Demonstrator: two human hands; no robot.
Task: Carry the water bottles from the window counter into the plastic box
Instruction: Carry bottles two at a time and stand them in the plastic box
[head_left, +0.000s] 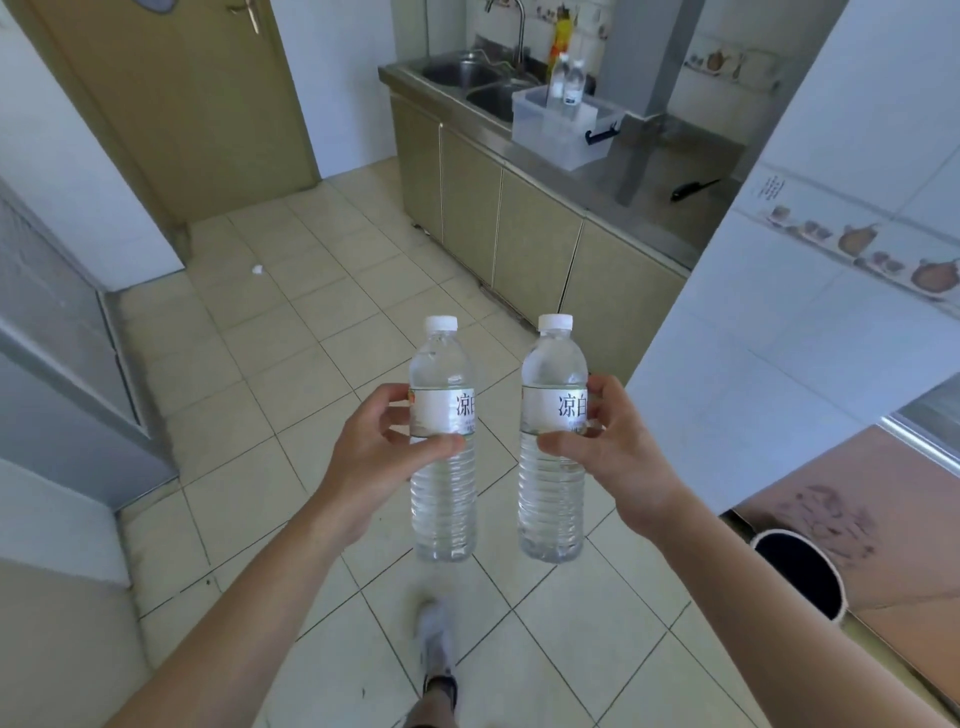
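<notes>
Both hands are closed around bottles: the left hand (382, 441) grips a clear plastic water bottle with a white cap and white label (443, 441) at its label band, and the right hand (608, 447) grips a matching clear, white-capped bottle (552, 441) the same way. The two bottles are upright, side by side and apart, held out over the pale tiled floor (311, 364). Below them a blurred foot in a light shoe (434, 636) is on the tiles, which suggests walking. Beyond, along the right side of the room, runs a stainless steel counter (597, 174) over beige cabinet doors, and on it, just beside the double sink (467, 78), sits the translucent plastic box with a dark blue latch (563, 130). Two more clear water bottles (567, 85) stand upright in or right behind that box; through the cloudy wall it looks as though they are inside. By that reading the task is about midway: one pair seems delivered, this pair is in transit, well apart from the box, and must yet be carried over and set in. The window counter itself cannot be identified, so whether further bottles wait there cannot be told. A white tiled wall (805, 312) in the right foreground hides part of the counter, and a small dark object (693, 189) lying on the counter is too small to name.
</notes>
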